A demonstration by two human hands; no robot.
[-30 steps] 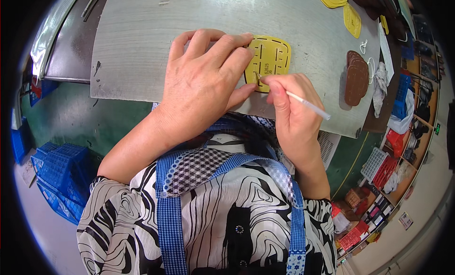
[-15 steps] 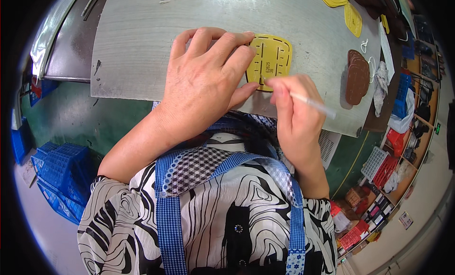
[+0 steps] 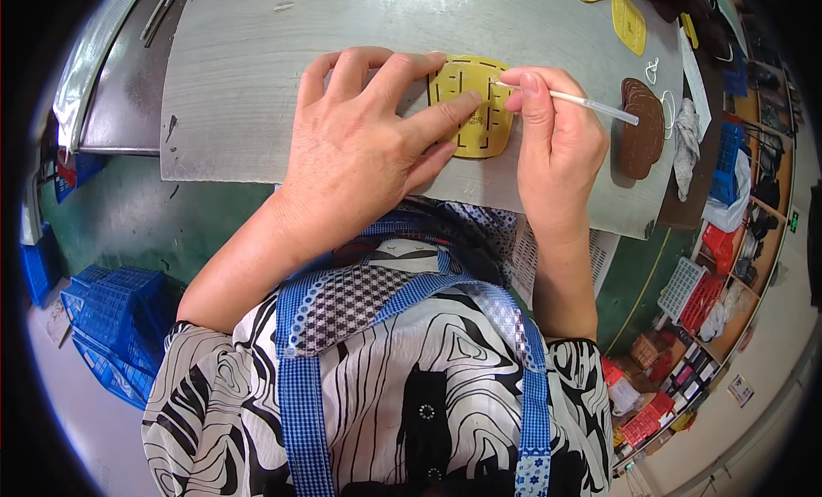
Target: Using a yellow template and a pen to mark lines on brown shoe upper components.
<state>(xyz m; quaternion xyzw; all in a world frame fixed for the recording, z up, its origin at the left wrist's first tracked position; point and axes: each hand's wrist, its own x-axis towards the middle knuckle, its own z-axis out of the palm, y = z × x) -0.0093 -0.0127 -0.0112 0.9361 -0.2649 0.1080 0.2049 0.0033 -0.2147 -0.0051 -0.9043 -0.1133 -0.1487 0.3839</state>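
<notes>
A rounded yellow template (image 3: 485,142) with dark slots lies on the grey work board near its front edge. My left hand (image 3: 364,124) rests spread across the template's left side. Its index fingertip presses on the middle, and another finger touches the top left corner. My right hand (image 3: 552,146) pinches a slim, pale marking pen (image 3: 569,98) with a clear tail. The pen's tip meets the template near a slot in the upper right part. Whatever lies beneath the template is hidden, apart from dark showing through the slots.
A stack of brown rounded pieces (image 3: 640,133) sits on the board's right, by white string (image 3: 669,107) and a crumpled grey cloth (image 3: 686,150). More yellow templates (image 3: 629,24) lie at the far right. Blue crates (image 3: 116,326) stand on the floor at left; crowded shelves line the right.
The pen moved from the template's lower middle to its upper right with my right hand. My left index finger shifted onto the template's middle. The template now appears slightly further left and up.
</notes>
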